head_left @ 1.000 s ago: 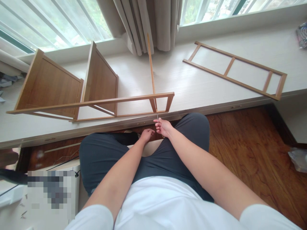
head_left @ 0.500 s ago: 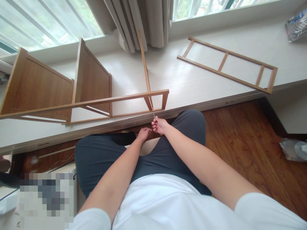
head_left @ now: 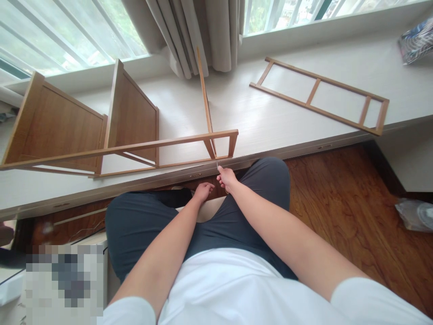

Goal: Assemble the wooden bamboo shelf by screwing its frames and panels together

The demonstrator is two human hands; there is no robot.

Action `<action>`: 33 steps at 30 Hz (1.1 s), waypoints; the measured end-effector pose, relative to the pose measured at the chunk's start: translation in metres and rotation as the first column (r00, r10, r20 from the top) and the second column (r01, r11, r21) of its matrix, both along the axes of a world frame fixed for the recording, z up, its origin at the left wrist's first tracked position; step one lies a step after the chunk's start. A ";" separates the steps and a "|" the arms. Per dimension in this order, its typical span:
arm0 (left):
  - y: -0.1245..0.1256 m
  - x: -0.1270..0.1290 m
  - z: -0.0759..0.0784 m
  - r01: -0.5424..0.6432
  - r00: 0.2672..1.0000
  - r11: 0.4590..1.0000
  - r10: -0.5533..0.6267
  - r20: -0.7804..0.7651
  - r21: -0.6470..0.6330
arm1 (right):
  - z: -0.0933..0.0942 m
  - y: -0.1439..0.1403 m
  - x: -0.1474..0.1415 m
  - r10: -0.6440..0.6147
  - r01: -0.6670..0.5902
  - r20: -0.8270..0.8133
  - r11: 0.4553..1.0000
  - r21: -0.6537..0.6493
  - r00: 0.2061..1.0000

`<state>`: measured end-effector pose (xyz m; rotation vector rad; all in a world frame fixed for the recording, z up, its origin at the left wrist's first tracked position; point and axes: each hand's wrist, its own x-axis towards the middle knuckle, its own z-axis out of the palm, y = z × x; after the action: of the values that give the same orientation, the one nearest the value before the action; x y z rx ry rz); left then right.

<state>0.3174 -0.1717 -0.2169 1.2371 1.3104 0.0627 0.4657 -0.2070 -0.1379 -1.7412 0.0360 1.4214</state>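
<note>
My right hand (head_left: pixel 227 178) is closed on a thin metal rod that looks like a hex key (head_left: pixel 217 164). Its tip points up at the front edge of a light-brown wooden frame (head_left: pixel 155 143), close to the joint with a crossbar. Whether tip and wood touch, I cannot tell. My left hand (head_left: pixel 204 192) rests low between my knees, left of the right one, its fingers curled together; what they hold, if anything, is hidden. Two wooden panels (head_left: pixel 133 106) and a narrow wooden piece (head_left: pixel 204 92) stand up from the frame.
A separate ladder-like wooden frame (head_left: pixel 313 92) lies flat on the white ledge (head_left: pixel 237 106) at the right. Curtains (head_left: pixel 192 36) hang behind. A patterned bag (head_left: pixel 417 40) sits at the far right; a clear plastic bag (head_left: pixel 411 214) is on the wooden floor (head_left: pixel 321 194).
My right hand has turned slightly at the wrist and shifted a little right, with less of the rod showing. My left hand stays nearly still. The whole view has tilted slightly.
</note>
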 end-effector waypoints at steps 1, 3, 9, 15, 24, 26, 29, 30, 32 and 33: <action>0.000 0.000 0.000 -0.001 1.000 1.000 0.001 -0.004 -0.002 | -0.002 -0.001 0.000 0.015 -0.016 0.046 1.000 0.009 0.999; 0.000 0.000 0.002 -0.002 1.000 1.000 0.002 -0.011 -0.005 | -0.005 -0.002 0.000 0.047 -0.051 0.130 0.998 0.026 0.990; 0.000 0.001 0.004 -0.009 1.000 1.000 0.009 -0.015 -0.011 | -0.009 -0.004 0.002 0.156 -0.168 0.348 0.986 0.006 0.925; -0.001 0.000 0.005 -0.015 1.000 1.000 0.015 -0.010 -0.009 | -0.011 -0.006 0.001 0.188 -0.208 0.458 0.978 -0.007 0.869; -0.001 0.000 0.003 -0.011 1.000 1.000 0.011 -0.011 -0.008 | -0.007 -0.005 0.002 0.265 -0.282 0.514 0.958 -0.047 0.816; -0.001 0.000 0.002 -0.010 1.000 1.000 0.010 -0.009 -0.008 | -0.007 -0.005 0.002 0.274 -0.300 0.508 0.953 -0.033 0.816; -0.001 0.000 0.000 -0.009 1.000 1.000 0.009 -0.002 -0.009 | -0.008 -0.004 0.003 0.264 -0.303 0.488 0.953 -0.001 0.832; -0.001 0.000 -0.001 -0.008 1.000 1.000 0.008 0.001 -0.010 | -0.008 -0.004 0.002 0.257 -0.300 0.476 0.954 0.015 0.841; -0.001 0.000 -0.002 -0.005 1.000 1.000 0.005 0.006 -0.011 | -0.008 -0.003 0.002 0.237 -0.287 0.434 0.956 0.053 0.869; -0.001 -0.001 -0.003 -0.004 1.000 1.000 0.004 0.007 -0.011 | -0.008 -0.002 0.001 0.224 -0.274 0.403 0.959 0.072 0.888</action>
<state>0.3166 -0.1722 -0.2201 1.2237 1.3054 0.0622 0.4672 -0.2095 -0.1459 -1.9423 -0.5026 1.1932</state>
